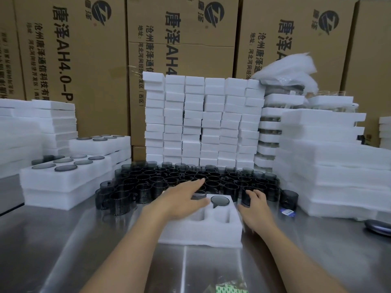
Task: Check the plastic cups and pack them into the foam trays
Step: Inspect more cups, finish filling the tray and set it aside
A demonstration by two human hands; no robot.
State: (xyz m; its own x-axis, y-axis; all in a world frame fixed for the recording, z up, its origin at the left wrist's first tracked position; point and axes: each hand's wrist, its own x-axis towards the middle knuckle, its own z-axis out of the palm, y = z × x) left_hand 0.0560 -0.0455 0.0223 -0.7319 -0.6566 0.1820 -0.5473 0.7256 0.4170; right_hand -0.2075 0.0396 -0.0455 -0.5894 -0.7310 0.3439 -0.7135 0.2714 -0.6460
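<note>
A white foam tray point(201, 231) lies on the steel table in front of me. One smoky dark plastic cup point(220, 200) sits bottom-up in its far right pocket. A second cup point(198, 195) shows in the far left pocket, partly under my left hand point(182, 199), whose straight fingers reach over it toward the loose cups. Two near pockets stand open. My right hand point(255, 208) is just right of the tray, its fingers curled round a dark cup point(245, 199). A crowd of several loose dark cups point(190, 178) stands behind the tray.
Filled foam trays point(63, 180) are stacked at the left. Tall stacks of white foam blocks point(201, 119) rise behind the cups, with more foam trays point(330, 166) at the right. Cardboard boxes point(74, 60) form the back wall. A dark rounded object point(378, 227) lies at the right edge.
</note>
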